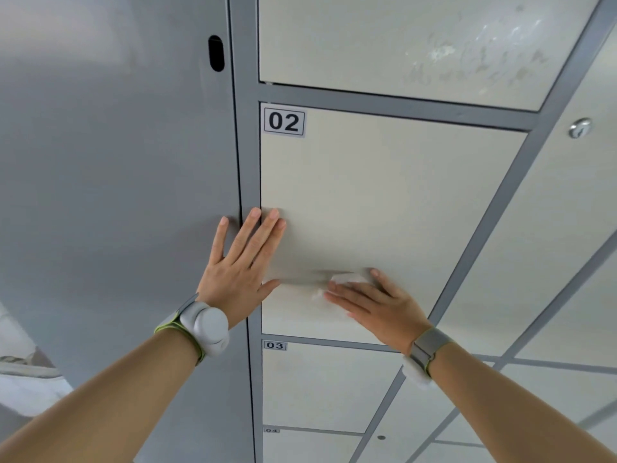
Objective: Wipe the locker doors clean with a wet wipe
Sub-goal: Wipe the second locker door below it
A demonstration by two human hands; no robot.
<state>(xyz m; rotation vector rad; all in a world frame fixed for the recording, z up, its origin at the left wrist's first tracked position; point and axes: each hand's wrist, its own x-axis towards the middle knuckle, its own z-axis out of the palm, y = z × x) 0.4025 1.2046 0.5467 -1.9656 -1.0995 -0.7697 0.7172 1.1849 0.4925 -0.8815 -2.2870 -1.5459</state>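
Note:
A cream locker door labelled 02 [384, 195] fills the middle of the head view, set in a grey frame [248, 162]. My left hand [238, 265] lies flat with straight fingers across the frame and the door's left edge. My right hand [374, 304] presses a white wet wipe [347, 280] flat against the lower part of door 02; most of the wipe is hidden under the fingers. Door 03 [327, 385] sits just below, and door 04 [300, 446] below that.
The door above [400, 41] shows whitish smears at its right side. A plain grey side panel [117, 162] with a dark slot [216, 53] stands to the left. A neighbouring column of doors with a round metal lock [580, 128] runs to the right.

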